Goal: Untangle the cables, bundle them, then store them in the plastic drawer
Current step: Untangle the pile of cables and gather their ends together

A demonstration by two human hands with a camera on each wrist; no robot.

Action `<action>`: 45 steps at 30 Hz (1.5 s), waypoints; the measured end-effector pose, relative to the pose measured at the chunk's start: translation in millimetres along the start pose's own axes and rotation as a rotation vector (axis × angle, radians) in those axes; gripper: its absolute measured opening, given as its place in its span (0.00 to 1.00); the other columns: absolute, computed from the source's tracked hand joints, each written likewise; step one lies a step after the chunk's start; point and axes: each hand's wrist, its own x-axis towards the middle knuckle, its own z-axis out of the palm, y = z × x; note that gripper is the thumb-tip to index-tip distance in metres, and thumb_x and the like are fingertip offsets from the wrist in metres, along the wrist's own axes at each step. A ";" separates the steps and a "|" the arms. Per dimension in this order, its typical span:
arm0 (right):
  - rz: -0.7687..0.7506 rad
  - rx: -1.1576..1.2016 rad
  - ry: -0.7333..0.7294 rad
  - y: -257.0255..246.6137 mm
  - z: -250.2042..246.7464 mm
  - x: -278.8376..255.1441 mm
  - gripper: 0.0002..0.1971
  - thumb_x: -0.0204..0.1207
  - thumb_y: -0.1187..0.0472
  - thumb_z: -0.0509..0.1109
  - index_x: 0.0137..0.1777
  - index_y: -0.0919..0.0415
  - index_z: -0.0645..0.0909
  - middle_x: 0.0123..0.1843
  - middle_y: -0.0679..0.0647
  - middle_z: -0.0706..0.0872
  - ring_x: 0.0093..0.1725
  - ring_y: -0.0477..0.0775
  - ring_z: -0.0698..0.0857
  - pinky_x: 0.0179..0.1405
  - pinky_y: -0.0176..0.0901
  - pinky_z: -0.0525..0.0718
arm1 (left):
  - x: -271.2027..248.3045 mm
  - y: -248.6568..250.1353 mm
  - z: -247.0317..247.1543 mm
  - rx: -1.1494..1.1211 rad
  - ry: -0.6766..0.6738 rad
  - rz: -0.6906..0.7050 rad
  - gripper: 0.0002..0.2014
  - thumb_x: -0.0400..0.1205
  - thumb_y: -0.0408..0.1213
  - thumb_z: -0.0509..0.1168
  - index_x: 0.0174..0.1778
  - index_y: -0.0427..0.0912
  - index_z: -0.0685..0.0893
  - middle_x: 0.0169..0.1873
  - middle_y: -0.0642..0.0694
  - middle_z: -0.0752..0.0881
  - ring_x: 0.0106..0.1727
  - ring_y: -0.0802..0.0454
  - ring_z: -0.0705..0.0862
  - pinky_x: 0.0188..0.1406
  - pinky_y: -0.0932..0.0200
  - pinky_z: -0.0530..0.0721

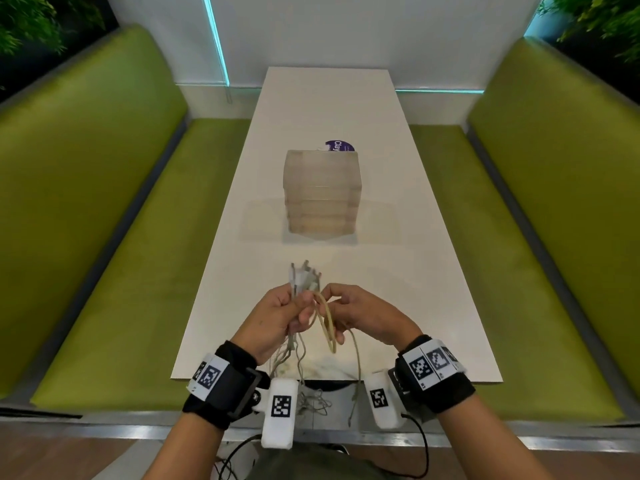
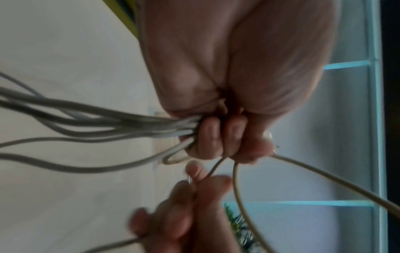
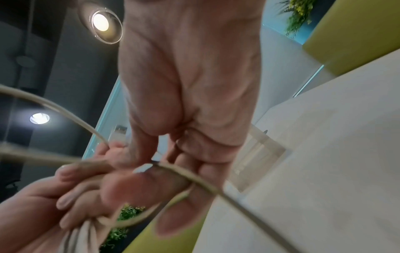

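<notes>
table bare around | plastic drawer blocks centre

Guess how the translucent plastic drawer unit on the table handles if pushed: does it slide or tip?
The translucent plastic drawer unit looks see-through and thin-walled, so probably light. It stands taller than wide on the smooth white table, so a low push likely slides it, while a high push may tip it. Its contents cannot be made out.
</notes>
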 end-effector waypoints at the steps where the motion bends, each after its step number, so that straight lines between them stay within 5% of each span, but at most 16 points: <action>1: 0.003 -0.044 -0.012 5.1 -1.7 -0.4 0.04 0.81 0.63 0.66 0.45 0.64 0.79 0.32 0.57 0.85 0.29 0.54 0.82 0.38 0.41 0.83 | 0.6 2.2 -4.3 -0.084 0.044 0.002 0.11 0.83 0.38 0.60 0.39 0.42 0.85 0.20 0.52 0.73 0.21 0.60 0.64 0.22 0.67 0.64; 4: 0.067 -0.260 -0.054 24.2 -6.7 -5.2 0.07 0.80 0.62 0.66 0.48 0.63 0.85 0.42 0.53 0.88 0.46 0.49 0.87 0.56 0.39 0.81 | -1.6 8.3 -25.3 -0.203 0.145 0.016 0.11 0.79 0.42 0.66 0.43 0.36 0.80 0.19 0.53 0.72 0.20 0.61 0.64 0.21 0.69 0.66; 6: 0.090 -0.365 -0.083 31.6 -5.6 -8.7 0.08 0.80 0.59 0.67 0.50 0.59 0.88 0.47 0.47 0.87 0.52 0.41 0.85 0.58 0.32 0.77 | -4.2 10.1 -32.8 -0.206 0.143 0.014 0.19 0.71 0.49 0.73 0.44 0.36 0.79 0.20 0.54 0.72 0.20 0.60 0.64 0.21 0.69 0.67; 9: 0.122 -0.464 -0.110 30.4 0.6 -7.7 0.08 0.79 0.58 0.69 0.52 0.56 0.89 0.43 0.40 0.85 0.44 0.33 0.82 0.50 0.27 0.77 | -5.4 8.7 -27.3 -0.175 0.144 0.033 0.19 0.71 0.49 0.72 0.45 0.36 0.79 0.20 0.53 0.72 0.21 0.60 0.64 0.22 0.68 0.65; 13: 0.167 -0.451 -0.115 29.6 1.4 -7.7 0.08 0.76 0.63 0.71 0.51 0.61 0.89 0.36 0.46 0.86 0.37 0.40 0.84 0.43 0.33 0.83 | -2.3 5.3 -17.2 0.015 0.214 0.048 0.14 0.83 0.39 0.58 0.55 0.33 0.81 0.22 0.52 0.73 0.23 0.58 0.63 0.25 0.64 0.62; 16: 0.262 -0.568 -0.100 35.6 -4.1 -12.4 0.07 0.72 0.61 0.75 0.49 0.59 0.90 0.37 0.45 0.88 0.36 0.42 0.84 0.44 0.37 0.83 | -1.9 8.9 -22.2 0.054 0.337 0.087 0.10 0.86 0.37 0.56 0.54 0.37 0.80 0.23 0.52 0.73 0.23 0.57 0.64 0.24 0.64 0.63; 20: 0.415 -0.817 -0.193 53.3 -3.8 -18.0 0.16 0.71 0.65 0.75 0.59 0.60 0.86 0.62 0.51 0.86 0.56 0.50 0.84 0.61 0.47 0.80 | -4.1 16.3 -33.1 -0.048 0.350 0.104 0.12 0.81 0.43 0.61 0.49 0.37 0.79 0.22 0.52 0.72 0.22 0.58 0.64 0.22 0.66 0.64; 23: 0.470 -0.937 -0.031 53.3 -15.8 -24.3 0.22 0.76 0.72 0.65 0.70 0.60 0.77 0.71 0.54 0.79 0.68 0.54 0.78 0.66 0.45 0.77 | -6.7 18.3 -33.6 -0.101 0.275 0.114 0.16 0.76 0.47 0.65 0.48 0.36 0.79 0.22 0.53 0.71 0.21 0.59 0.63 0.20 0.67 0.63; 27: 0.197 -0.657 0.478 35.0 -41.1 -28.9 0.16 0.83 0.66 0.61 0.69 0.58 0.78 0.68 0.55 0.82 0.62 0.52 0.82 0.64 0.40 0.77 | -7.7 15.4 -29.8 -0.145 0.127 0.112 0.25 0.70 0.54 0.74 0.48 0.34 0.81 0.21 0.53 0.70 0.20 0.60 0.62 0.20 0.68 0.63; 28: 0.089 -0.516 0.492 25.7 -38.7 -29.3 0.15 0.83 0.61 0.63 0.69 0.55 0.78 0.67 0.52 0.83 0.61 0.48 0.83 0.64 0.40 0.78 | -7.4 14.5 -27.8 -0.152 0.094 0.098 0.26 0.68 0.54 0.76 0.48 0.34 0.82 0.21 0.53 0.69 0.20 0.60 0.62 0.20 0.68 0.64; 31: -0.102 -0.262 0.245 -0.5 -9.6 -25.7 0.21 0.79 0.55 0.69 0.71 0.45 0.75 0.69 0.45 0.81 0.64 0.41 0.82 0.68 0.46 0.80 | -5.2 13.4 -17.8 -0.162 0.007 0.049 0.25 0.67 0.54 0.78 0.46 0.35 0.85 0.20 0.53 0.69 0.19 0.60 0.62 0.20 0.69 0.65; 35: -0.188 -0.106 0.101 -23.7 21.3 -11.7 0.38 0.68 0.59 0.79 0.77 0.47 0.67 0.70 0.47 0.79 0.66 0.47 0.81 0.66 0.51 0.82 | -5.3 12.1 -6.1 -0.137 -0.117 -0.012 0.21 0.69 0.54 0.76 0.44 0.39 0.89 0.18 0.53 0.71 0.19 0.61 0.64 0.20 0.69 0.67; 38: -0.185 -0.093 0.095 -31.1 23.5 -7.9 0.31 0.66 0.62 0.81 0.69 0.53 0.76 0.53 0.48 0.86 0.59 0.57 0.86 0.61 0.55 0.85 | -8.3 13.7 -7.6 -0.105 -0.132 -0.045 0.20 0.70 0.53 0.75 0.44 0.38 0.89 0.18 0.53 0.73 0.19 0.61 0.65 0.19 0.69 0.65; 41: -0.216 -0.119 0.207 -33.9 15.3 -10.7 0.11 0.74 0.69 0.72 0.56 0.67 0.82 0.43 0.56 0.88 0.45 0.56 0.89 0.49 0.49 0.87 | -9.7 19.3 -14.2 -0.075 -0.015 -0.019 0.15 0.79 0.44 0.68 0.48 0.34 0.86 0.20 0.51 0.71 0.20 0.60 0.62 0.20 0.68 0.62; 45: -0.208 -0.136 0.129 -26.5 -2.7 -23.7 0.11 0.76 0.77 0.65 0.47 0.67 0.88 0.49 0.60 0.89 0.51 0.50 0.88 0.50 0.42 0.87 | -8.5 26.5 -23.3 -0.142 0.215 0.055 0.12 0.83 0.38 0.57 0.48 0.34 0.82 0.20 0.53 0.68 0.20 0.60 0.61 0.20 0.68 0.62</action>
